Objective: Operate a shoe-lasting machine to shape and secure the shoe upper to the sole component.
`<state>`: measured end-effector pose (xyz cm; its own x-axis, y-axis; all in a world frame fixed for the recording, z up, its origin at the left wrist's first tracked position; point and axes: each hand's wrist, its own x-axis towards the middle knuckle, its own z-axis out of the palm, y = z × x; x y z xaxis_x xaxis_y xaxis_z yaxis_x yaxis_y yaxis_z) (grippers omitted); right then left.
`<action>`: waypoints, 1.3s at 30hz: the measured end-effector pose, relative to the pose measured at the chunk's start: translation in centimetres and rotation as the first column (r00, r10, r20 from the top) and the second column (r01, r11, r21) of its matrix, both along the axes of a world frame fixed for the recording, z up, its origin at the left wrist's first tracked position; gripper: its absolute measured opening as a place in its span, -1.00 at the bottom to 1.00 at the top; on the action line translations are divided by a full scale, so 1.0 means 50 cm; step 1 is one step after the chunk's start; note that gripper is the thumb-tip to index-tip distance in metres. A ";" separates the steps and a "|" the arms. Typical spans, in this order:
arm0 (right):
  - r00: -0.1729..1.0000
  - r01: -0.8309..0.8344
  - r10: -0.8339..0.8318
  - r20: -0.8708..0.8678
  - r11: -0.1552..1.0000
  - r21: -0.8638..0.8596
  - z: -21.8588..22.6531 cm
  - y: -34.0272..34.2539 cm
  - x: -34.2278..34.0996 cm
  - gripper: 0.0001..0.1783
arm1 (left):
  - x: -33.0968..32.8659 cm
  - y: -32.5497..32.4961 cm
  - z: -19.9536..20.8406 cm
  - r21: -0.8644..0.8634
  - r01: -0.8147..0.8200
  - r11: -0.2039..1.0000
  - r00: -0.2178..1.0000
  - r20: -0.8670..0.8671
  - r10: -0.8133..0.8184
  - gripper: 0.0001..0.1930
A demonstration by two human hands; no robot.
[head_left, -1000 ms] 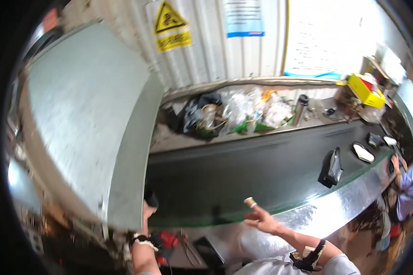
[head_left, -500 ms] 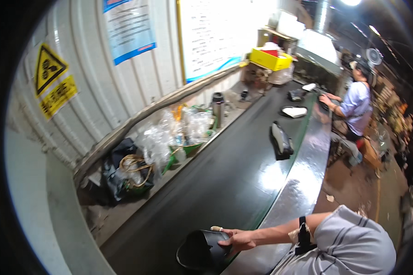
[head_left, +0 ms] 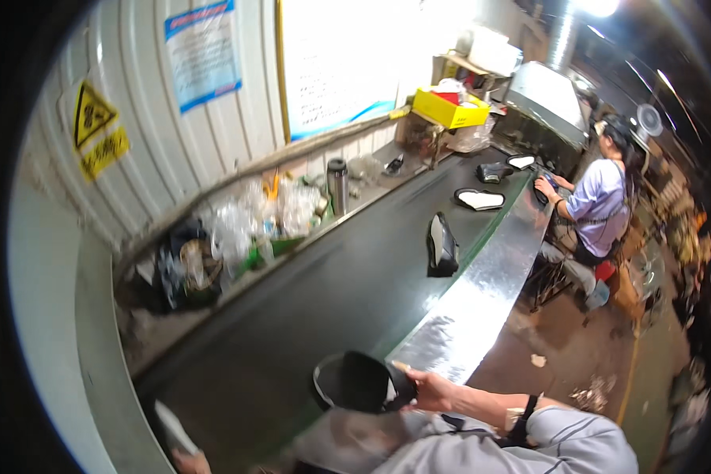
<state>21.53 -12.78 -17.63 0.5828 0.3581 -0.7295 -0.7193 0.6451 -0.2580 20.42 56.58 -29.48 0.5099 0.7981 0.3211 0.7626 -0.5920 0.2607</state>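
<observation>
My right hand (head_left: 434, 389) is closed on the edge of a black shoe upper (head_left: 351, 381), its thumb and fingers at the right side. The upper's dark opening faces up, and it is near the close edge of the dark conveyor belt (head_left: 292, 312). At the lower left, my left hand (head_left: 191, 461) shows only in part, closed around the lower end of a pale, pointed, blade-like thing (head_left: 174, 425); blur hides its exact kind. Farther along the belt lie several black shoes with white undersides, the nearest one (head_left: 442, 245) on its side.
A metal ledge (head_left: 482, 304) borders the belt on the right. A co-worker (head_left: 604, 193) sits at its far end, hands on a dark piece. Along the wall are plastic bags (head_left: 241, 217), a steel flask (head_left: 337, 186) and a yellow box (head_left: 450, 108).
My right hand has brought the shoe upper toward my body, lifting it near the belt's edge. My left hand has come into view with the pale pointed thing. The whole view has shifted.
</observation>
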 end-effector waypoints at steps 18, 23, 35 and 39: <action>0.966 0.165 -0.175 0.188 0.984 0.069 -0.006 -0.201 -0.015 -0.49 | -0.210 -1.160 0.142 0.041 0.998 -0.037 -0.036 -0.020 -0.999 -0.70; 0.425 -0.128 0.823 0.378 0.468 -0.874 0.040 -0.276 -0.099 -0.56 | -0.072 -1.068 0.246 -0.680 0.521 -0.516 0.836 0.284 0.469 -0.66; -0.108 0.576 0.897 0.428 0.408 -0.709 -0.122 -0.126 -0.185 -0.41 | 0.070 -0.940 0.066 -0.672 0.382 0.634 0.921 0.328 -0.208 -0.63; 0.145 0.323 0.780 0.609 0.545 -0.774 -0.130 -0.098 -0.172 0.02 | 0.063 -0.979 0.053 -0.600 0.303 0.740 0.937 0.330 -0.117 -0.59</action>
